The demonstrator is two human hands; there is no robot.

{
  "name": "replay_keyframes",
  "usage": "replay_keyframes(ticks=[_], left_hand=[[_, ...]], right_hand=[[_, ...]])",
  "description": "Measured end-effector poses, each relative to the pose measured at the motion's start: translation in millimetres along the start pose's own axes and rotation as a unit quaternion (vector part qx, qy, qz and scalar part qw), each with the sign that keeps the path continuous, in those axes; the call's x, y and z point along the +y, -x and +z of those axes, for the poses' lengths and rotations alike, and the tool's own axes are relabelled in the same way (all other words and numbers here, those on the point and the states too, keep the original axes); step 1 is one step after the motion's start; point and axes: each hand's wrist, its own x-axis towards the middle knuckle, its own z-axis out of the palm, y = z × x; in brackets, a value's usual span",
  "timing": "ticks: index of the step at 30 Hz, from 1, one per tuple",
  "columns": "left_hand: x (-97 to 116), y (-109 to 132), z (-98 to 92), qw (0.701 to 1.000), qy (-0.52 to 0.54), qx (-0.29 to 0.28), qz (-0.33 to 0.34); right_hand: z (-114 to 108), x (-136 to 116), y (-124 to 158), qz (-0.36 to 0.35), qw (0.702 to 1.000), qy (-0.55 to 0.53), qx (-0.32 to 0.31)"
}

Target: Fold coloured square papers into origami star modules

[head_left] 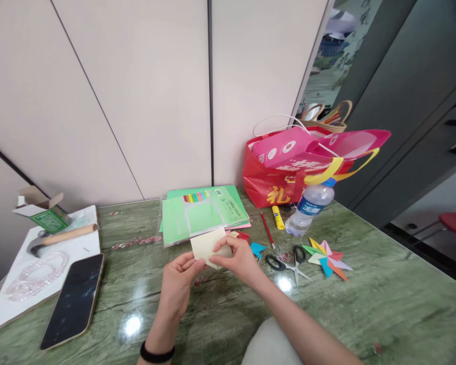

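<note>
A cream sheet of paper [207,244] is held up above the green marbled table [137,276], with a bend or fold near its lower right part. My left hand [180,279] pinches its lower left edge between thumb and fingers. On the right side of the sheet, my right hand [237,256] is closed on it, thumb close to the left thumb. Behind the sheet lies a pack of green paper [197,213]. Small folded pieces, one blue [257,249] and one red, rest just beyond my right hand.
Right of my hands lie black-handled scissors [289,264], a multicoloured paper star [329,258], a red pencil [267,229], a yellow glue stick [277,217], a water bottle [310,207] and a red bag [273,177]. At left are a phone [74,299], a hammer [63,236] and a small box [43,215].
</note>
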Motion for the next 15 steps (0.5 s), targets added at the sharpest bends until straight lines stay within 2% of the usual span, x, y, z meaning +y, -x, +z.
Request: replay_keyframes(ticks=[15], left_hand=[[1.4, 3.0, 0.6, 0.999, -0.035, -0.033, -0.016]], right_hand=[[-0.9, -0.6, 1.4, -0.014, 1.000, 0.027, -0.007]])
